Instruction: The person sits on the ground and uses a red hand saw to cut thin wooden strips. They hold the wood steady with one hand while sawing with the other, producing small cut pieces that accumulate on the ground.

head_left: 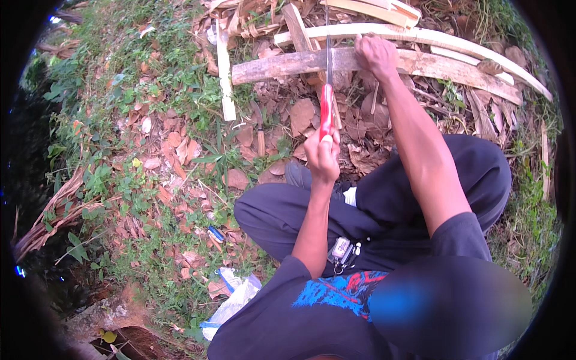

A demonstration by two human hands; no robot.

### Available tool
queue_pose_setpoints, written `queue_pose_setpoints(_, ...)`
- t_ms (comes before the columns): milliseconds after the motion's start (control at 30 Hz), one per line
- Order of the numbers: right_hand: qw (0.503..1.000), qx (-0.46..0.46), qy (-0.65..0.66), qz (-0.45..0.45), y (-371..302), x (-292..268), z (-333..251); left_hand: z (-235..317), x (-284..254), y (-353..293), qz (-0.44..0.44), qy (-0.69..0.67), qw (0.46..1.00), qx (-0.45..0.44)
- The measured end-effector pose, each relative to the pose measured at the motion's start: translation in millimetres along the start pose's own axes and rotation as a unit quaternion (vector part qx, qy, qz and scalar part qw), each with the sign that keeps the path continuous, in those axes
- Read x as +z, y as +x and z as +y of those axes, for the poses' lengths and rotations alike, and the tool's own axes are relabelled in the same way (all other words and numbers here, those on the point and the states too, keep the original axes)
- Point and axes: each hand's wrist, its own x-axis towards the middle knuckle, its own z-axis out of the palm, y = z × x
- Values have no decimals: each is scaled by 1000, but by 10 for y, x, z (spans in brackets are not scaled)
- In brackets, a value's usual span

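My left hand (pixel 324 155) is closed around the red handle (pixel 327 111) of a hand saw. The saw's narrow blade (pixel 329 57) points away from me and crosses a weathered grey-brown plank (pixel 276 66); how deep its teeth sit cannot be made out. Right of the blade, my right hand (pixel 377 55) presses down on the same plank, its fingers curled over the far edge. The plank lies crosswise over other wood pieces, including a narrow stick (pixel 296 27) slanting beneath it.
Past the plank lie pale wood strips (pixel 444 39). A short pale strip (pixel 225 78) stands at its left end. A wooden-handled tool (pixel 260 141) lies among dry leaves. Left of my folded legs are a small blue object (pixel 215 234) and a plastic bag (pixel 237 300).
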Motion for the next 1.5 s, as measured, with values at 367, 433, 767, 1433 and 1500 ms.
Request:
queue_pose_setpoints(367, 993, 53, -40, -101, -22, 131, 27, 281, -132, -654, 43, 41, 998, -36)
queue_pose_setpoints(433, 990, 72, -25, -121, -31, 113, 4, 337, -224, -916, 6, -7, 998, -55)
queue_pose_setpoints(767, 991, 90, -1, -97, -65, 11, 15, 276, -295, -844, 6, 1, 999, -54)
queue_pose_setpoints(1433, 997, 75, 15, 22, -117, 176, 50, 284, -172, -514, 19, 65, 998, 0)
queue_pose_setpoints(1500, 997, 51, 23, 46, -154, 101, -41, 148, -191, -198, 16, 10, 1000, -18)
